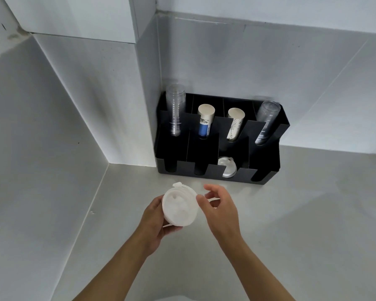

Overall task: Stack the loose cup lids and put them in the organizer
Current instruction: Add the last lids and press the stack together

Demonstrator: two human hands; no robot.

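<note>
My left hand holds a stack of white cup lids above the counter, the lids tilted with their undersides toward me. My right hand is just to the right of the stack, thumb and fingertips touching its edge. The black organizer stands against the back wall in the corner. One of its front slots holds more white lids. The other front slots look dark and I see nothing in them.
The organizer's rear slots hold clear plastic cups at the left, two paper cup stacks in the middle and clear cups at the right. Grey walls close in on the left and behind. The grey counter stretches right.
</note>
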